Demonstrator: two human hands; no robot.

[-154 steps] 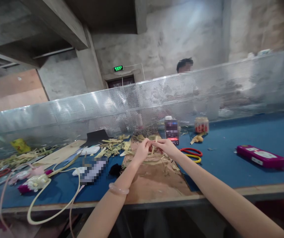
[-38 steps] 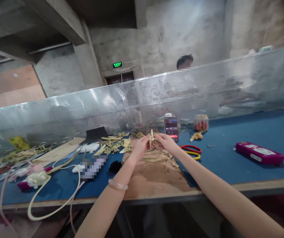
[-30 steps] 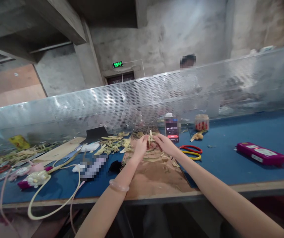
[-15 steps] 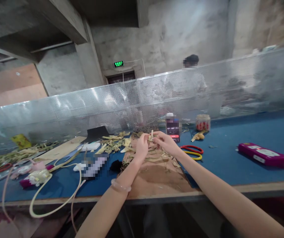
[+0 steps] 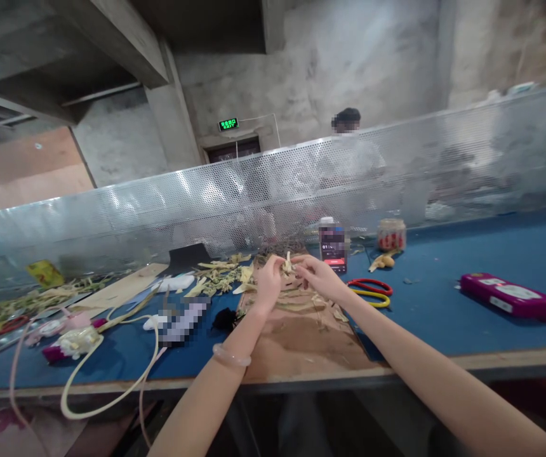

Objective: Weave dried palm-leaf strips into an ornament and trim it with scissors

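Over a brown board (image 5: 301,346) on the blue table, my left hand (image 5: 270,277) and my right hand (image 5: 317,274) meet, fingers pinched around a small pale dried plant piece (image 5: 288,261). One pale tip of it sticks up between the fingertips. Dried strips (image 5: 301,301) lie on the board below my hands. To the left is a pile of pale dried pieces (image 5: 220,277). Red-and-yellow-handled scissors (image 5: 371,293) rest right of the board, and a phone (image 5: 334,254) stands behind my right hand.
A purple box (image 5: 508,296) and a jar (image 5: 392,235) are on the right. Cables (image 5: 66,406), a black pouch (image 5: 224,319) and dried stems (image 5: 9,306) lie left. A perforated metal screen (image 5: 216,190) runs behind, with a person (image 5: 353,155) beyond it.
The person beyond the screen has shifted left. My hands stay together, with slightly changed fingers, and more of the pale piece shows between them.
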